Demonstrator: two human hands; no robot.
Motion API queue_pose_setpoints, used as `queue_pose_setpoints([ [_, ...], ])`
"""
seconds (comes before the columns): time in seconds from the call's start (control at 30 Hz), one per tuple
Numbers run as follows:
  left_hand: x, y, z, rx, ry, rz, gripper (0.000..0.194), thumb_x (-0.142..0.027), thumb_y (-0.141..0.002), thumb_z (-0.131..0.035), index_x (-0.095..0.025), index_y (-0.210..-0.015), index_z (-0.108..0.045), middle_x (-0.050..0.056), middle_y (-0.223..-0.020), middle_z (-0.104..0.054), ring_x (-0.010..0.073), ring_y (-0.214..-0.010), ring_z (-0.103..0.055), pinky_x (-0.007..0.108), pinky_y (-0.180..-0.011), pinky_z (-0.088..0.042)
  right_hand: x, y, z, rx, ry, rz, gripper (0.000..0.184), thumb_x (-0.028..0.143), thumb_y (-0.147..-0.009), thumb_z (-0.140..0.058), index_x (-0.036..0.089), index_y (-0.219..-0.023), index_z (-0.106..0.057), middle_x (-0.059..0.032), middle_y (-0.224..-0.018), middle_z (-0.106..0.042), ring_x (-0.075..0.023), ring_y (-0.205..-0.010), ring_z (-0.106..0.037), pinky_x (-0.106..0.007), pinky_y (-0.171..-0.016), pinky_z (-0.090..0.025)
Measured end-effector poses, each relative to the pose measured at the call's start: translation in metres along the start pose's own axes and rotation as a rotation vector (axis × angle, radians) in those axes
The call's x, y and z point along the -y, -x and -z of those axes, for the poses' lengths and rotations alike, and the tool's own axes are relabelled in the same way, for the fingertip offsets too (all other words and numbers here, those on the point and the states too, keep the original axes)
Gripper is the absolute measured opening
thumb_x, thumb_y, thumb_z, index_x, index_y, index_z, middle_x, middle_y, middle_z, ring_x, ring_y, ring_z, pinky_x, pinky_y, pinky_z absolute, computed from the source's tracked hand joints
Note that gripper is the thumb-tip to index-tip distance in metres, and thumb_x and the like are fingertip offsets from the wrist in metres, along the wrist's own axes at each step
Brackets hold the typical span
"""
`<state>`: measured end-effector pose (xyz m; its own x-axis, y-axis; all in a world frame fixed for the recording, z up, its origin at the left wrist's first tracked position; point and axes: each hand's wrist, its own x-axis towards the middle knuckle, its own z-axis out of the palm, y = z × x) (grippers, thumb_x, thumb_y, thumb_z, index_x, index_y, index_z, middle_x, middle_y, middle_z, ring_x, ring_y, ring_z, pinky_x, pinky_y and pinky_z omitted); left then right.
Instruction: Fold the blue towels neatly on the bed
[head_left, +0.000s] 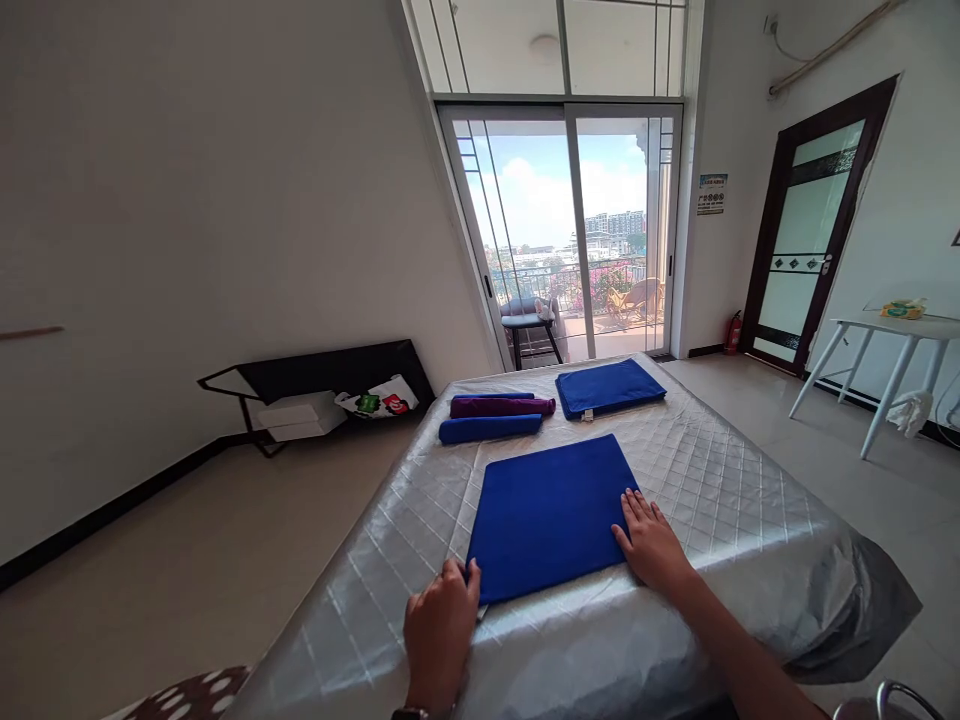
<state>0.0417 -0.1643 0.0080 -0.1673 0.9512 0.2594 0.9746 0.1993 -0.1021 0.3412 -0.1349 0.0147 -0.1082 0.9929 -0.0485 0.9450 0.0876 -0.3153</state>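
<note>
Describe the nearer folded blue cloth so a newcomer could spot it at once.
Find the silver quilted cover before the sliding glass door. On its nearer part, a flat folded blue cloth lies between the left hand and the right hand. Unlike the farther folded cloth and the rolled cloths, it has both hands at its edges.

1. Left hand (441, 622) and right hand (651, 540) touch opposite sides of a blue cloth (555, 520) on a silver surface (720, 490).
2. Behind it lie another folded cloth (611, 388) and three rolls (502, 407), one purple.
3. Glass doors (571, 220) stand beyond.
</note>
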Motion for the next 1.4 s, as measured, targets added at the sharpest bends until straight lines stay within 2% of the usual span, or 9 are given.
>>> queue_pose_setpoints([
  [0.33, -0.002, 0.003, 0.006, 0.006, -0.039, 0.004, 0.055, -0.042, -0.103, -0.029, -0.012, -0.085, -0.072, 0.017, -0.083, -0.077, 0.0321, -0.082, -0.074, 0.041, -0.076, -0.048, 0.001, 0.0, 0.001, 0.003, -0.011, -0.006, 0.066, 0.041, -0.102, -0.027, 0.006, -0.159, -0.025, -0.0119, -0.165, -0.024, -0.0217, -0.154, -0.016, -0.039, -0.125, -0.011],
  [0.53, -0.002, 0.002, 0.003, -0.025, -0.029, -0.013, 0.048, -0.034, -0.103, -0.029, -0.012, -0.095, -0.07, 0.015, -0.091, -0.077, 0.0297, -0.087, -0.073, 0.039, -0.077, -0.048, 0.002, 0.001, 0.003, 0.004, -0.015, -0.003, 0.067, 0.041, -0.102, -0.027, 0.006, -0.158, -0.026, -0.0105, -0.165, -0.022, -0.0217, -0.154, -0.016, -0.04, -0.125, -0.012],
  [0.7, 0.002, -0.001, -0.007, -0.086, 0.039, -0.022, 0.039, -0.029, -0.103, -0.03, -0.015, -0.104, -0.067, 0.013, -0.1, -0.076, 0.0251, -0.09, -0.073, 0.034, -0.078, -0.049, 0.002, 0.001, 0.002, -0.002, -0.025, -0.004, 0.067, 0.041, -0.102, -0.028, 0.005, -0.158, -0.027, -0.0114, -0.165, -0.023, -0.0229, -0.154, -0.016, -0.04, -0.125, -0.012],
  [0.9, 0.007, -0.005, -0.022, -0.104, 0.163, -0.05, 0.037, -0.022, -0.101, -0.031, -0.013, -0.113, -0.064, 0.015, -0.108, -0.076, 0.0247, -0.096, -0.073, 0.034, -0.082, -0.051, 0.002, 0.0, 0.002, 0.002, -0.011, 0.0, 0.067, 0.041, -0.102, -0.027, 0.005, -0.158, -0.027, -0.0108, -0.165, -0.021, -0.0223, -0.154, -0.016, -0.041, -0.125, -0.013],
  [1.07, 0.008, -0.006, -0.025, -0.112, 0.22, -0.064, 0.037, -0.021, -0.099, -0.032, -0.015, -0.115, -0.065, 0.014, -0.112, -0.075, 0.0244, -0.1, -0.072, 0.034, -0.084, -0.051, 0.0, -0.001, -0.001, -0.014, -0.022, 0.005, 0.067, 0.042, -0.101, -0.027, 0.006, -0.158, -0.027, -0.0102, -0.165, -0.022, -0.0225, -0.154, -0.017, -0.04, -0.124, -0.013],
  [1.17, 0.007, -0.004, -0.021, -0.115, 0.183, -0.054, 0.039, -0.02, -0.099, -0.031, -0.014, -0.114, -0.067, 0.015, -0.109, -0.075, 0.0246, -0.097, -0.072, 0.034, -0.082, -0.051, -0.001, -0.001, -0.003, -0.018, -0.024, 0.006, 0.067, 0.042, -0.101, -0.027, 0.006, -0.158, -0.027, -0.0106, -0.165, -0.022, -0.0228, -0.154, -0.016, -0.04, -0.124, -0.013],
  [1.3, 0.004, -0.001, -0.012, -0.108, 0.043, -0.005, 0.045, -0.027, -0.101, -0.028, -0.013, -0.102, -0.071, 0.015, -0.095, -0.074, 0.0273, -0.087, -0.07, 0.037, -0.077, -0.05, -0.001, -0.001, -0.002, -0.017, -0.014, 0.008, 0.067, 0.042, -0.102, -0.026, 0.006, -0.158, -0.026, -0.0099, -0.165, -0.022, -0.022, -0.154, -0.017, -0.039, -0.125, -0.013],
  [1.4, 0.003, 0.001, -0.009, -0.121, -0.005, -0.002, 0.046, -0.03, -0.101, -0.029, -0.014, -0.098, -0.073, 0.014, -0.094, -0.072, 0.0276, -0.087, -0.068, 0.038, -0.076, -0.048, 0.0, -0.001, -0.001, -0.01, -0.023, -0.001, 0.067, 0.042, -0.102, -0.027, 0.006, -0.158, -0.027, -0.0102, -0.165, -0.023, -0.0224, -0.154, -0.017, -0.039, -0.125, -0.012],
])
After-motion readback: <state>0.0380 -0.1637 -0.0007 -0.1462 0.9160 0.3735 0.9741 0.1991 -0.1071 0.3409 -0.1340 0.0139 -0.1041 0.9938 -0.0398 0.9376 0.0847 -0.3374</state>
